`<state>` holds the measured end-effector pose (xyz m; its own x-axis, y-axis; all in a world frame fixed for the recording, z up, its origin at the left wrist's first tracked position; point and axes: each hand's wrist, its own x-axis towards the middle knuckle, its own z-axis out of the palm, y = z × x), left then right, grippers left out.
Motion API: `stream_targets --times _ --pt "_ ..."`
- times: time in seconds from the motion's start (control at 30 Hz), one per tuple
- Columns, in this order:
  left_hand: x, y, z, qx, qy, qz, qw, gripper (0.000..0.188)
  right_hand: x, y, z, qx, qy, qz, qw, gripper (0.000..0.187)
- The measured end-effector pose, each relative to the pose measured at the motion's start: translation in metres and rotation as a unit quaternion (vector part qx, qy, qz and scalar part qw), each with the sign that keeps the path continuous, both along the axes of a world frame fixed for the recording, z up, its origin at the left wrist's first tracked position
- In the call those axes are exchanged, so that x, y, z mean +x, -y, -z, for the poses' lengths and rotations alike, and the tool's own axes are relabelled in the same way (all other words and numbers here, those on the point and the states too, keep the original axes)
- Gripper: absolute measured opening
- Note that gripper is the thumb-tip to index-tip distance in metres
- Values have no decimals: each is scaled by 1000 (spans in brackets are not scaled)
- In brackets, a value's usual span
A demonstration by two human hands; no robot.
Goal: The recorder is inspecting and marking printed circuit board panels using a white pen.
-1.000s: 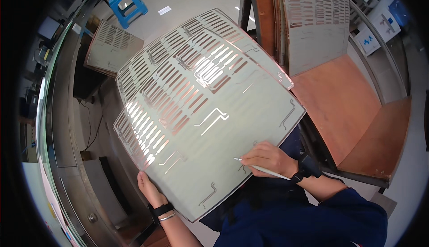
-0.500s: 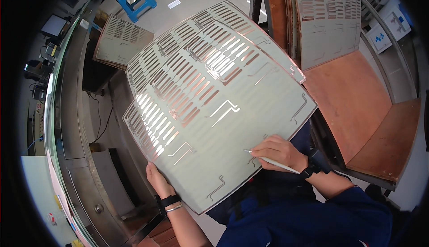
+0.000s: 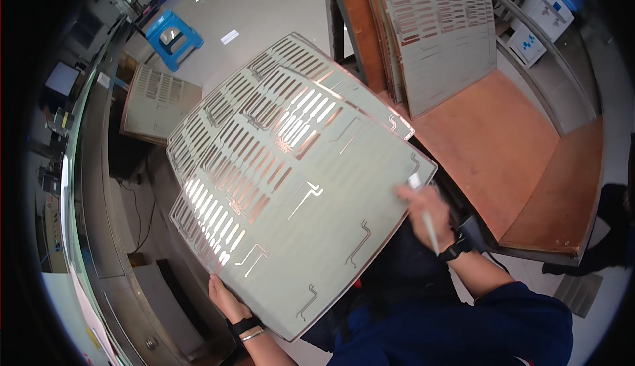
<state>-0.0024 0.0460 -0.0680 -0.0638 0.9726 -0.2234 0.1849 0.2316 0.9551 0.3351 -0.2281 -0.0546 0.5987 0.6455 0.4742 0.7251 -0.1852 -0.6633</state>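
Note:
A large pale circuit panel (image 3: 331, 214) with copper-coloured tracks lies tilted in front of me. Under it, a second, similar panel (image 3: 370, 106) sticks out at the far side. My left hand (image 3: 228, 302) grips the top panel's near left edge, the fingers partly hidden beneath it. At the right edge is my right hand (image 3: 428, 215), smeared by motion, closed around a slim white pen-like tool (image 3: 431, 235). Its tip is too blurred to make out, and I cannot tell whether it touches the panel.
More panels (image 3: 450, 68) lean upright on a copper-brown board rack (image 3: 489, 161) at the right. Another stack (image 3: 155, 104) stands at the far left beside a metal bench (image 3: 109, 233). A blue stool (image 3: 173, 38) is on the floor behind. At the right edge, dark clothing (image 3: 592, 227) shows.
My right hand has moved up along the panel's right edge, away from the near edge, still with the white tool. The whole view has shifted, and my left hand keeps its grip.

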Motion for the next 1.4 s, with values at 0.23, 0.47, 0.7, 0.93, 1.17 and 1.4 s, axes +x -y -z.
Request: stream_targets --times 0.23,0.47,0.7,0.93,1.17,1.4 --pt "-5 3 6 54 39 -1 998 34 66 19 38 59 -214 108 969 24" --pt "10 23 -29 136 122 -48 982 24 59 20 38 148 -550 138 810 19" --pt "11 34 -53 157 157 -31 975 24 59 19 41 232 -574 108 778 16" --pt "20 41 -66 153 234 -6 960 14 80 33 57 354 -603 61 712 32" --pt "23 40 -78 120 280 37 952 17 92 38 68 390 -645 53 655 31" --pt "14 31 -76 148 260 66 952 20 90 36 52 356 -608 111 701 24"
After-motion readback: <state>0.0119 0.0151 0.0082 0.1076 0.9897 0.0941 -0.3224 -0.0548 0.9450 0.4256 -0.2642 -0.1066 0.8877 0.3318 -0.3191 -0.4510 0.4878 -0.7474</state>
